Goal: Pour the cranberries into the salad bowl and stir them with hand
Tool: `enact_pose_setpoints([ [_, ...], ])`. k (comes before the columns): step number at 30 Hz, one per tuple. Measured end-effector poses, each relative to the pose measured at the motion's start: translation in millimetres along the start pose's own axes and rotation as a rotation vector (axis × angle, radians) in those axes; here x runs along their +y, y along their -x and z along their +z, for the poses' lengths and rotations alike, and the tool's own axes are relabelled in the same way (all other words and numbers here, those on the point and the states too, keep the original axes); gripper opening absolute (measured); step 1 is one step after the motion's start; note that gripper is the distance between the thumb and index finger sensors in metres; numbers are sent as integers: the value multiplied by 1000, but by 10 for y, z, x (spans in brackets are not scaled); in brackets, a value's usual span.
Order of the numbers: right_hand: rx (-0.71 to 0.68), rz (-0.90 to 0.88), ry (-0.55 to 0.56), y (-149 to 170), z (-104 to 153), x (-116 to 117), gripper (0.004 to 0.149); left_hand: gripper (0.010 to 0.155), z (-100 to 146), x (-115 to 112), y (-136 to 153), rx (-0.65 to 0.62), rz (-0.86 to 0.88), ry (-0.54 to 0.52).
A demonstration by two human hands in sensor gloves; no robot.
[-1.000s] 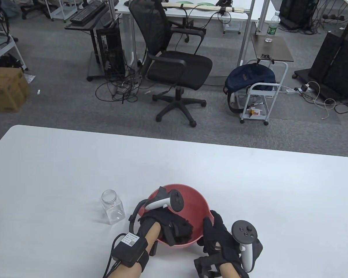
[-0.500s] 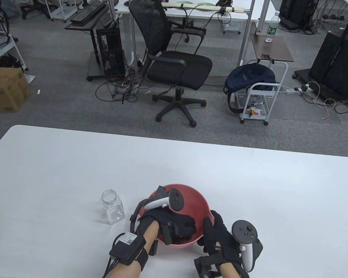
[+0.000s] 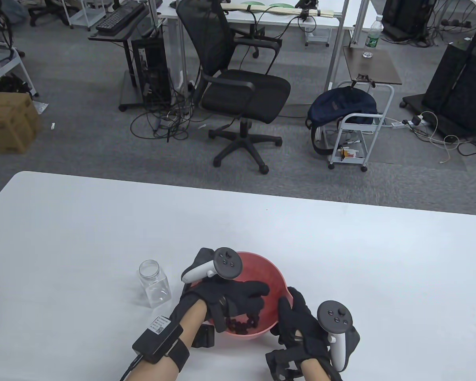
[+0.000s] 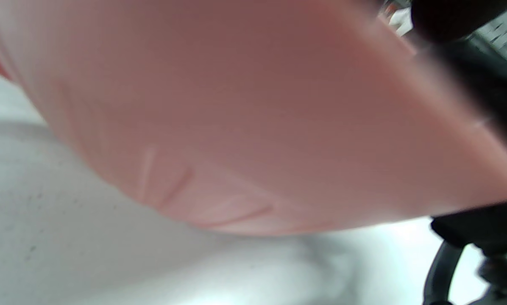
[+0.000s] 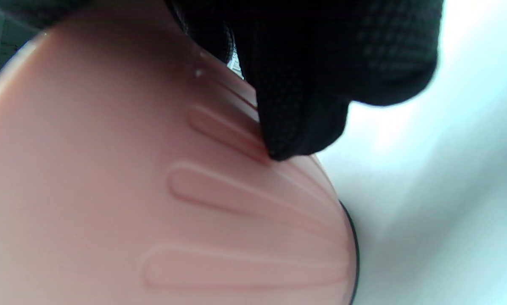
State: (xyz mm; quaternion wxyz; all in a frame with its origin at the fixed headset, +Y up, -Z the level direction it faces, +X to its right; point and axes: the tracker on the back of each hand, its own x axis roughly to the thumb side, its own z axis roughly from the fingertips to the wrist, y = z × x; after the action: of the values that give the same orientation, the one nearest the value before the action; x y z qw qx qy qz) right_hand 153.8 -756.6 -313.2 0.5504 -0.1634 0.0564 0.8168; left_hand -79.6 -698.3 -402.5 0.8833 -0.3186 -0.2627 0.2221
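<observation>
The red salad bowl [image 3: 266, 270] stands near the table's front edge. Dark cranberries [image 3: 241, 326] lie in a heap at its near side. My left hand [image 3: 240, 294] hovers over the bowl, fingers stretched out flat and holding nothing. My right hand [image 3: 292, 313] grips the bowl's right rim, thumb inside and fingers outside. In the right wrist view the gloved fingers [image 5: 304, 106] press against the ribbed outer wall of the bowl [image 5: 151, 190]. The left wrist view is filled by the bowl's blurred outer wall [image 4: 253, 127].
An empty clear plastic jar [image 3: 154, 283] with no lid stands upright just left of the bowl. The white table [image 3: 341, 258] stretches far and to both sides. Beyond its far edge stands an office chair [image 3: 242, 87].
My left hand has lifted out of the bowl and its fingers have straightened, uncovering the cranberries. The right hand, bowl and jar have stayed put.
</observation>
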Motion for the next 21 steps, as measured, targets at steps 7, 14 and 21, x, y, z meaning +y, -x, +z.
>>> enact_pose_setpoints([
  [7,-50,105,77,-109,57,-109,68,63,568,95,42,-54,-100,-363],
  [14,-150,211,221,-309,182,-319,72,61,1054,102,248,-89,-89,-717],
  [21,-233,315,292,-490,316,-459,75,66,1320,-47,438,-11,-191,-1036],
])
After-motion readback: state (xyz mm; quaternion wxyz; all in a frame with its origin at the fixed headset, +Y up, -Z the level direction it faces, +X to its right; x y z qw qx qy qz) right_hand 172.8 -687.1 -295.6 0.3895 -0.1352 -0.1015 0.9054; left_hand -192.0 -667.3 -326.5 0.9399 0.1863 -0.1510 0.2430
